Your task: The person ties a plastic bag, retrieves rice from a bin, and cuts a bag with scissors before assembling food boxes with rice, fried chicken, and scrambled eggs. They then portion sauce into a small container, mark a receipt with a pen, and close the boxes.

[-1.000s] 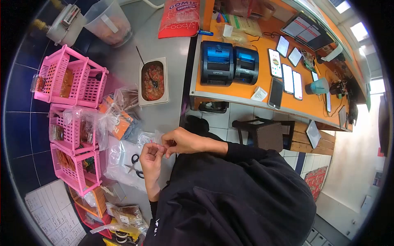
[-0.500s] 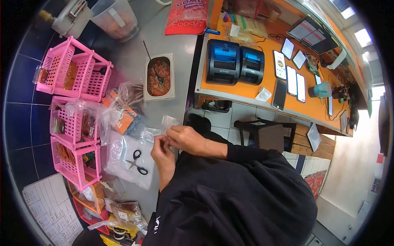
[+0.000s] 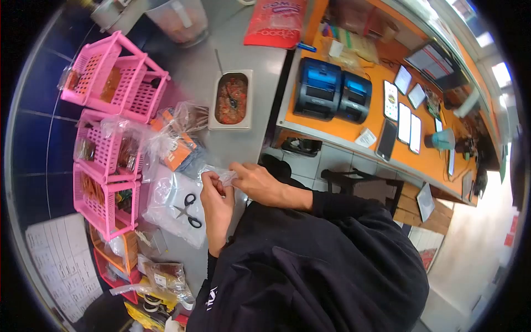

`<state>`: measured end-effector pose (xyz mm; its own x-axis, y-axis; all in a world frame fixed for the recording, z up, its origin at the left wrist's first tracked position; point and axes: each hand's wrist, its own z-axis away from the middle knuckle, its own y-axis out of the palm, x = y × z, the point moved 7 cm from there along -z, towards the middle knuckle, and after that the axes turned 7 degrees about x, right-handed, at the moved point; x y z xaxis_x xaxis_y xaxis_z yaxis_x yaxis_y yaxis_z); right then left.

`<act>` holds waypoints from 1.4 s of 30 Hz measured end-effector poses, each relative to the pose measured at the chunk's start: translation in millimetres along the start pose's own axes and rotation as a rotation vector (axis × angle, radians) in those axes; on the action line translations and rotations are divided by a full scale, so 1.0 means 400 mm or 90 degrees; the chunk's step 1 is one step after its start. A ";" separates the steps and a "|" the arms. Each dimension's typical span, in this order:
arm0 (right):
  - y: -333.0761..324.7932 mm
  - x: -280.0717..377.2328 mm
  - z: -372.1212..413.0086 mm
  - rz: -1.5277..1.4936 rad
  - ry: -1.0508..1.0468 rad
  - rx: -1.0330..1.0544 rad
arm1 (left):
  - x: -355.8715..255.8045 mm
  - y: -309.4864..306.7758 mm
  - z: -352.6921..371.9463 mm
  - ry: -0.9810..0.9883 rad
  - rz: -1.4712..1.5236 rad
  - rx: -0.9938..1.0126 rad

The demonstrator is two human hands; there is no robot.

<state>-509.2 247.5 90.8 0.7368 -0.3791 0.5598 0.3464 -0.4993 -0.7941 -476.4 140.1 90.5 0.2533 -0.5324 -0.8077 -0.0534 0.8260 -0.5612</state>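
My left hand (image 3: pixel 216 200) and my right hand (image 3: pixel 259 182) meet above the steel counter's near edge, fingers pinched on a small clear plastic bag (image 3: pixel 225 177) stretched between them. Just left of my left hand, black-handled scissors (image 3: pixel 189 211) lie slightly spread on a stack of clear plastic bags (image 3: pixel 166 202). Beyond my hands, plastic-wrapped packs with an orange print (image 3: pixel 178 155) rest on the counter. Farther off stands a steel food pan (image 3: pixel 247 114) of chopped red and green food, with a spoon in it.
Pink stacked baskets (image 3: pixel 104 145) holding packets line the left side. A clear bucket (image 3: pixel 181 25) and a red bag (image 3: pixel 275 25) stand at the back. Across a gap on the right, an orange desk (image 3: pixel 332 124) carries two black printers (image 3: pixel 318 88) and several phones. A stool (image 3: pixel 362 185) is below.
My hands have drawn the small plastic bag tighter between the fingers, and the left hand is raised a little. The whole view has shifted slightly; counter items otherwise stay put.
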 end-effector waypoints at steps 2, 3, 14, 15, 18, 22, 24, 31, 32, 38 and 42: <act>0.017 -0.032 -0.011 -0.143 0.029 0.005 | 0.005 -0.020 -0.003 -0.002 0.098 0.011; 0.022 -0.047 -0.017 -0.213 0.045 0.012 | -0.009 -0.026 -0.004 0.021 0.095 0.030; -0.027 -0.087 -0.109 -0.256 0.087 0.055 | -0.099 -0.051 -0.078 0.217 -0.130 -0.024; -0.028 -0.101 -0.117 -0.300 0.113 0.075 | -0.106 -0.061 -0.086 0.219 -0.151 -0.039; -0.055 -0.119 -0.156 -0.323 0.161 0.096 | -0.071 -0.077 -0.111 0.135 -0.076 -0.061; -0.095 -0.117 -0.209 -0.221 0.118 -0.016 | -0.058 -0.093 -0.138 0.036 0.022 -0.122; -0.096 -0.138 -0.223 -0.264 0.133 -0.049 | -0.067 -0.113 -0.153 0.074 0.015 -0.213; -0.073 -0.179 -0.261 -1.056 0.334 -0.077 | -0.116 -0.173 -0.145 0.220 0.078 -0.444; -0.088 -0.146 -0.268 -1.196 0.387 -0.060 | -0.106 -0.175 -0.152 0.193 0.181 -0.420; -0.131 -0.110 -0.274 -0.991 0.290 0.023 | -0.085 -0.193 -0.179 0.128 0.660 -0.277; -0.196 -0.062 -0.282 -0.703 0.197 0.110 | -0.075 -0.184 -0.177 0.093 0.583 -0.190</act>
<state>-620.1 208.2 165.8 -0.1815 0.0112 0.9833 0.8050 -0.5727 0.1550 -548.3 82.1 143.5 -0.1286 0.2581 -0.9575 -0.4178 0.8616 0.2884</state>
